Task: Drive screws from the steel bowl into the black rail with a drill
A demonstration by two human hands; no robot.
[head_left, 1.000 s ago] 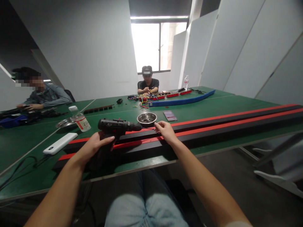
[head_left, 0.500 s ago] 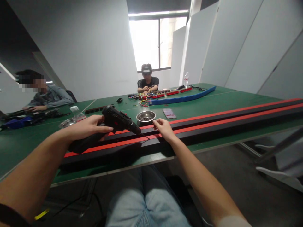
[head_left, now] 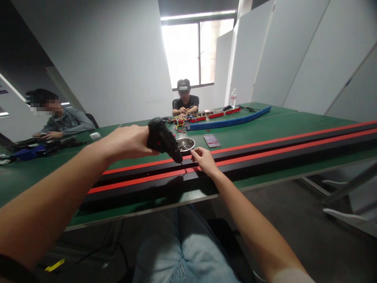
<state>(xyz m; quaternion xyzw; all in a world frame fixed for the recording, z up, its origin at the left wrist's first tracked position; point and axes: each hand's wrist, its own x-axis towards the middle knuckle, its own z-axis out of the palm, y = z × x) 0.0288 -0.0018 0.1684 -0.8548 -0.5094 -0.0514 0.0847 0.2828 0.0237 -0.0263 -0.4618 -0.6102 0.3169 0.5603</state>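
My left hand (head_left: 126, 141) is closed round the grip of a black cordless drill (head_left: 163, 139), which tilts down to the right with its bit tip just above the long black and red rail (head_left: 265, 155). My right hand (head_left: 203, 161) rests on that rail right beside the bit, fingers pinched together on something too small to name. The rail runs along the near edge of the green table (head_left: 265, 129). A small metal bowl (head_left: 186, 144) with dark small parts sits just behind the drill.
A phone (head_left: 211, 140) lies behind the rail. A seated person (head_left: 185, 103) works on coloured wires at the far side, beside a blue strip (head_left: 229, 122) and a bottle (head_left: 233, 97). Another person (head_left: 63, 122) sits at the left.
My left hand lifted the drill off the table, carried it right and tipped its nose down onto the rail by my right hand. My right hand stayed put.
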